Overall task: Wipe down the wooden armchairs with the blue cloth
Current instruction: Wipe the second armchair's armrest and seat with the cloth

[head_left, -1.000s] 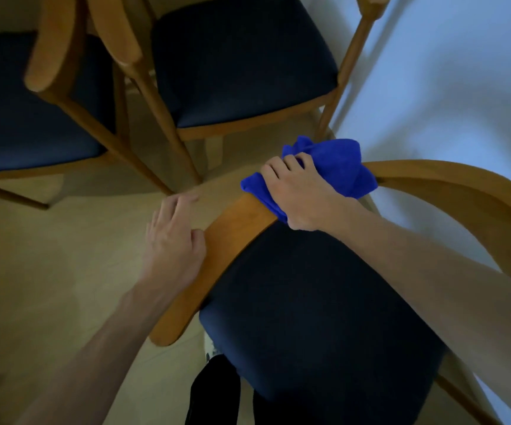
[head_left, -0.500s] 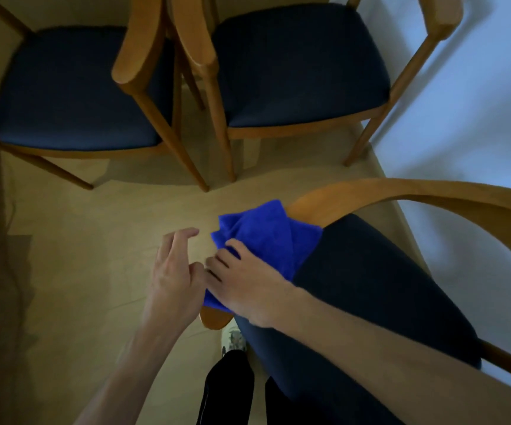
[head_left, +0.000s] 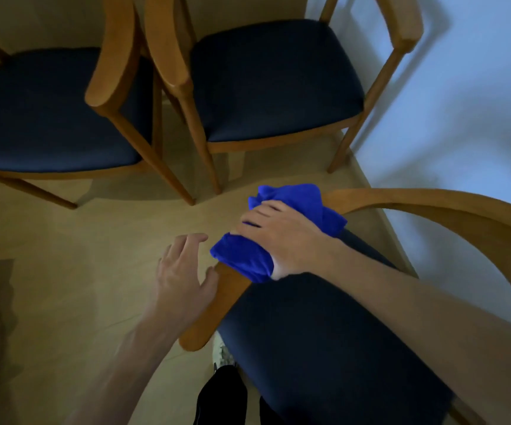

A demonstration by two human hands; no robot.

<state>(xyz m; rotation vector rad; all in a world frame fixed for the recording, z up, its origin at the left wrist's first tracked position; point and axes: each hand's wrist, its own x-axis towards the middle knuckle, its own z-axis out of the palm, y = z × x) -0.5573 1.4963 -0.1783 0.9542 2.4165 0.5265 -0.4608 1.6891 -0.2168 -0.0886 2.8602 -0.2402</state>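
Note:
A wooden armchair with a dark blue seat (head_left: 324,348) stands right under me; its left armrest (head_left: 217,308) curves round into the backrest (head_left: 432,204). The blue cloth (head_left: 242,256) is wrapped over the middle of that armrest. My right hand (head_left: 288,240) lies on top of the cloth and grips it round the wood, fingers across the top, thumb on the seat side. My left hand (head_left: 180,277) is relaxed beside the armrest's outer edge, its thumb touching the wood below the cloth.
Two more wooden armchairs stand side by side across the floor, one at the far left (head_left: 113,56) and one in the far middle (head_left: 278,81). A white wall (head_left: 462,118) runs along the right. My dark trouser legs (head_left: 220,397) show at the bottom.
My right hand has slid the cloth from the armrest's front end back up toward the backrest, uncovering the tip. My left hand stays beside the armrest.

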